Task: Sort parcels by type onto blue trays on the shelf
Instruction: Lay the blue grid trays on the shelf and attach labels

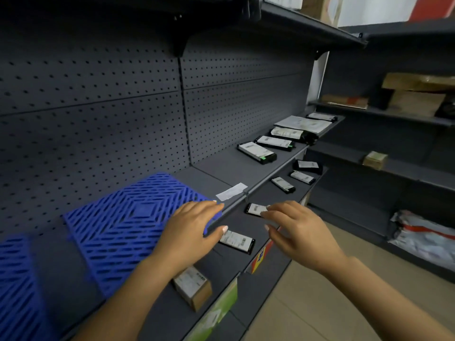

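The left hand (189,232) and right hand (295,230) reach out side by side over the shelf edge, both with fingers spread and relaxed, neither holding anything. The left hand hovers over the near corner of a blue tray (128,225) on the upper shelf (221,168); a second blue tray (14,279) lies just to its left. The right hand's fingertips are at the near end of a small black parcel (256,209) on the lower shelf (234,222), though whether they touch it cannot be told.

Both trays appear bare, so the sorting looks barely begun, if at all. Everything seems left to do: another black parcel (237,241) lies just below the left thumb, a small cardboard box (193,287) sits nearer the camera under the left forearm, and three more black parcels (283,184) lie farther along the lower shelf. Along the upper shelf, well apart from the trays, waits a row of long black parcels (257,152) and a flat grey mailer (304,124).

A loose white paper slip (231,191) rests at the upper shelf's front edge just beside the tray. The upper shelf's lip overhangs the lower parcels, so a hand lifting one must clear it. On a neighbouring rack to the right sit brown boxes (416,92) and, low down, white plastic bags (423,237).
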`<state>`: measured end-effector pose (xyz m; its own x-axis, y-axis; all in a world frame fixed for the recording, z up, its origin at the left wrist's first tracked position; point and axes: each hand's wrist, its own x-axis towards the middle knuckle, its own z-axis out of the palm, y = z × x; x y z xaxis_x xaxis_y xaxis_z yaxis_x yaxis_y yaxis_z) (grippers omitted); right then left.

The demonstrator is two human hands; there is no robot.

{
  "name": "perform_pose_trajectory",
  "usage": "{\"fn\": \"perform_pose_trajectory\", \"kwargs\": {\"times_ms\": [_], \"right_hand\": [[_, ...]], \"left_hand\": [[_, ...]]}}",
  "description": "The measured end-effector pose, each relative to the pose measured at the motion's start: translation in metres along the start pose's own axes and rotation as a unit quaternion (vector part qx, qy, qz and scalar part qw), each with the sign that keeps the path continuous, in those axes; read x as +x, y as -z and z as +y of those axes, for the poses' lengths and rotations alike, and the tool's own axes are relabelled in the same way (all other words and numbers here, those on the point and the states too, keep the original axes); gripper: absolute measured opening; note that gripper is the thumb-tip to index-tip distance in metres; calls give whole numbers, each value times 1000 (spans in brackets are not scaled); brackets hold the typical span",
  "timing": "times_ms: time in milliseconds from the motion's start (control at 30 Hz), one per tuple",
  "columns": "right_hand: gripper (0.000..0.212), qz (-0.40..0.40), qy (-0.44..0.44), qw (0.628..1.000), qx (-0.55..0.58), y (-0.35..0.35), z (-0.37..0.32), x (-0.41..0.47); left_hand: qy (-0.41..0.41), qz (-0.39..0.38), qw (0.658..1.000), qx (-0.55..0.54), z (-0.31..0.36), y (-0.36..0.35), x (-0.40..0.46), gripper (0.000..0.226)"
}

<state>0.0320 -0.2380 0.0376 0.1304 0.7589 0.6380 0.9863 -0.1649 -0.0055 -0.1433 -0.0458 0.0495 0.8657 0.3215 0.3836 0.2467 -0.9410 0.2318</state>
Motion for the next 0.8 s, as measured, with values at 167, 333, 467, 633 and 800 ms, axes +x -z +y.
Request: {"fn": "perform_pose_trajectory", "kwargs": {"times_ms": [167, 333, 467, 633, 800], "right_hand": [[22, -10, 4, 1000, -6, -29, 40, 28], [21, -15, 2, 1000, 13, -56, 70, 49], [23, -31, 20, 999, 29, -79, 95, 64], [22, -48, 50, 995, 68, -112, 129, 85], [22, -68, 108, 983, 131, -147, 162, 106]], "left_hand": [[-9, -23, 1000, -10, -17, -16, 51, 77], [-3, -41, 999, 12, -35, -33, 82, 75], [16, -55, 998, 23, -46, -50, 99, 75], [63, -63, 995, 33, -53, -73, 117, 73], [119, -70, 989, 43, -50, -94, 135, 60]]}}
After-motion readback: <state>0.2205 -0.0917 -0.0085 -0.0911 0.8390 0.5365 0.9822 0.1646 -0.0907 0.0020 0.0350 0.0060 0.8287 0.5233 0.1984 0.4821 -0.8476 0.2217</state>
